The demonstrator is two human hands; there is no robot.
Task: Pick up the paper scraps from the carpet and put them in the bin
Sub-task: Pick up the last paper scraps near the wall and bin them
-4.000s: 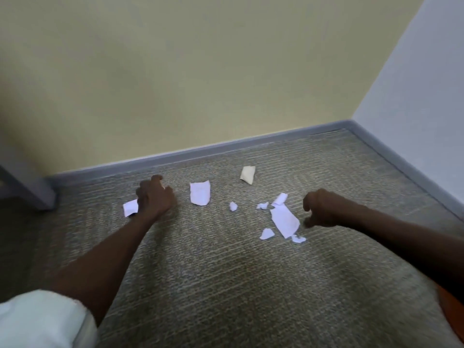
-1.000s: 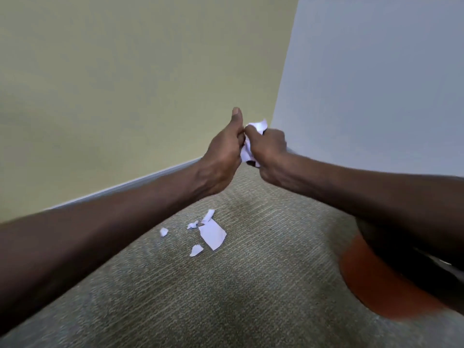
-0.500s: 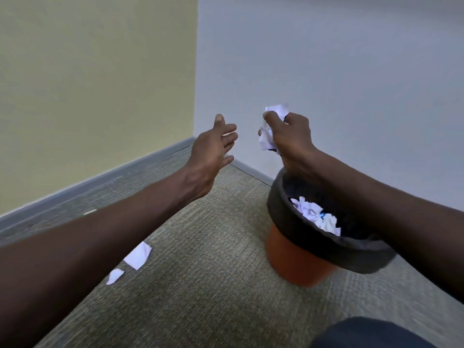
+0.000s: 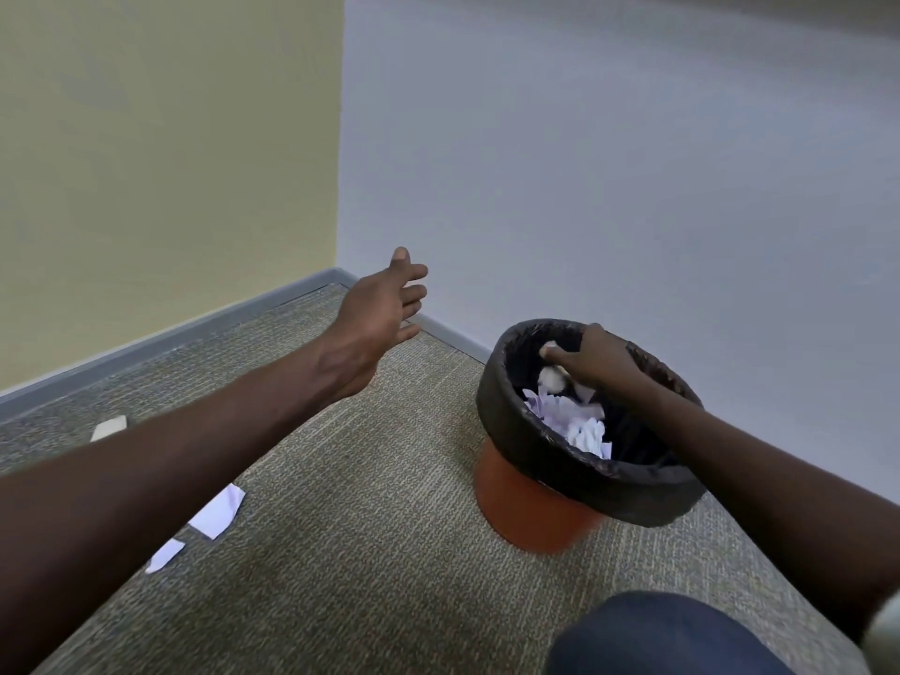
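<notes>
The right hand (image 4: 596, 359) has dropped from above the bin (image 4: 516, 431) into its mouth. Its paper wad (image 4: 552, 377) now sits blurred just under the fingers, over the bin's scraps.

Ribbed, matt woven carpet (image 4: 370, 552); crinkled, faintly glossy black plastic liner (image 4: 531, 440) over a smooth, probably plastic orange bin (image 4: 526, 513); white paper scraps (image 4: 218, 511).

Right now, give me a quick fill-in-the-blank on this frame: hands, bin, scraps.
1. The right hand is over the mouth of the ____.
2. The left hand is open and holds ____.
3. The bin has an orange body and a ____ liner.
4. Paper scraps lie on the ____ under the left forearm.

Missing words: bin; nothing; black; carpet
</notes>
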